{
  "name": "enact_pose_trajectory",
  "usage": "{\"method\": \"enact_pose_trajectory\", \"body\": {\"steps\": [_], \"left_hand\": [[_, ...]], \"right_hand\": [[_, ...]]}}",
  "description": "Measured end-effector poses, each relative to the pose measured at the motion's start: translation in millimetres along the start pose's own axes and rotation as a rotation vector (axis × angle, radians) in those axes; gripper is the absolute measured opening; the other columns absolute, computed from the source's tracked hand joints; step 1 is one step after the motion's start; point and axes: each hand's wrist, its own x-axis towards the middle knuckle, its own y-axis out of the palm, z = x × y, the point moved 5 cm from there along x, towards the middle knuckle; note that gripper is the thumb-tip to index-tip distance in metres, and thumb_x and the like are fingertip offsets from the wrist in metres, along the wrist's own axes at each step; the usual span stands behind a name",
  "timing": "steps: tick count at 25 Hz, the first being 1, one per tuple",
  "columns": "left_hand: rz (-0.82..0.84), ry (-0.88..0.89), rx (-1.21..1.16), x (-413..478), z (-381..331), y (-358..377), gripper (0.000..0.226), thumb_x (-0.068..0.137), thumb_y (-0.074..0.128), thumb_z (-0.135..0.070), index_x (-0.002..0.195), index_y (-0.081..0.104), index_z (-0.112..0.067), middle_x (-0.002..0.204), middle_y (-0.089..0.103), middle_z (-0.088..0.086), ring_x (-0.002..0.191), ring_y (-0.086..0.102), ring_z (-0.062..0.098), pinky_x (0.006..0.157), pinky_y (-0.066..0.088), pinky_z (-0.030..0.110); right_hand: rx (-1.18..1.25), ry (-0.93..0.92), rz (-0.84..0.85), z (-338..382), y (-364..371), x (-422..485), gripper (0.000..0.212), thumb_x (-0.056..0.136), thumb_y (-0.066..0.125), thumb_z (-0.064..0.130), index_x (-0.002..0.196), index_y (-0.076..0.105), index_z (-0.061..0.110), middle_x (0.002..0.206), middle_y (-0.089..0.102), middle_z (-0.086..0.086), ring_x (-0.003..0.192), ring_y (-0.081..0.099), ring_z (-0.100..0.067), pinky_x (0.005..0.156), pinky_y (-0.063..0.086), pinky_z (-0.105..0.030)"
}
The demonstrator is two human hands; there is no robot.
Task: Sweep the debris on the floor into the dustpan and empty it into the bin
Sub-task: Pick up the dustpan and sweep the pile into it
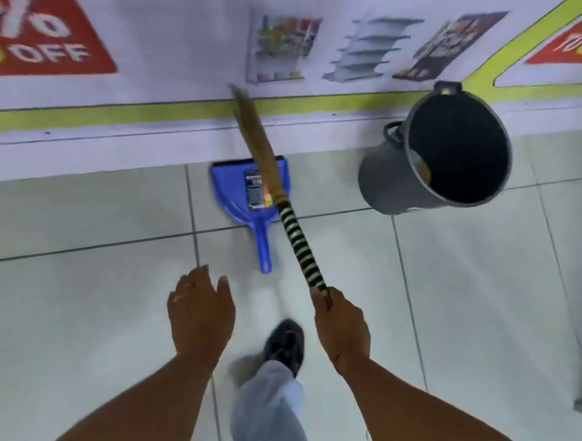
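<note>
Broom (277,185) is gripped by right hand (340,325); left hand (199,308) is held spread, empty, near blue dustpan (237,194) on floor (88,305); bin (434,159) beside.

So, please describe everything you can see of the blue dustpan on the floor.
The dustpan looks like blue plastic, with a dark strip along its wide front lip and a printed label inside the pan. It lies flat on the pale tiles, lip toward the printed floor banner, its narrow handle pointing back at the person. The broom crosses over its right side. Neither hand touches it. No debris is visible inside.
</note>
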Motion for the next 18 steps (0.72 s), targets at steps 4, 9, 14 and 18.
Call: {"method": "enact_pose_trajectory", "body": {"steps": [4, 9, 14, 18], "left_hand": [[0.071, -0.050, -0.038, 52, -71, 59, 0.043, 0.093, 0.044, -0.022, 0.132, 0.042, -0.002, 0.136, 0.050, 0.019, 0.127, 0.042, 0.034, 0.108, 0.030, 0.042], [0.147, -0.103, -0.022, 110, -90, 139, 0.048, 0.090, 0.048, -0.019, 0.133, 0.038, -0.001, 0.136, 0.047, 0.020, 0.127, 0.041, 0.034, 0.107, 0.031, 0.041], [0.169, -0.250, 0.003, 157, -63, 232, 0.070, 0.086, 0.055, -0.016, 0.143, 0.016, -0.002, 0.149, 0.025, 0.018, 0.136, 0.028, 0.037, 0.112, 0.029, 0.048], [0.125, -0.387, -0.082, 185, -34, 284, 0.087, 0.085, 0.061, -0.024, 0.146, 0.002, -0.003, 0.154, 0.020, 0.017, 0.139, 0.026, 0.033, 0.116, 0.024, 0.043]], "right_hand": [[0.076, 0.045, -0.025, -27, -27, 88, 0.032, 0.098, 0.044, 0.034, 0.106, 0.058, 0.007, 0.106, 0.067, -0.012, 0.098, 0.062, -0.031, 0.083, 0.049, -0.037], [0.043, 0.042, 0.047, -57, 8, 160, 0.038, 0.098, 0.044, 0.016, 0.136, 0.041, 0.010, 0.125, 0.056, -0.015, 0.113, 0.056, -0.031, 0.091, 0.045, -0.037], [0.071, 0.101, 0.066, -88, 70, 219, 0.038, 0.099, 0.043, 0.028, 0.135, 0.044, 0.013, 0.123, 0.054, -0.013, 0.109, 0.057, -0.028, 0.081, 0.042, -0.031], [0.106, 0.146, 0.054, -105, 123, 253, 0.032, 0.098, 0.046, 0.023, 0.124, 0.050, 0.005, 0.117, 0.057, -0.014, 0.103, 0.059, -0.029, 0.083, 0.049, -0.035]]}}
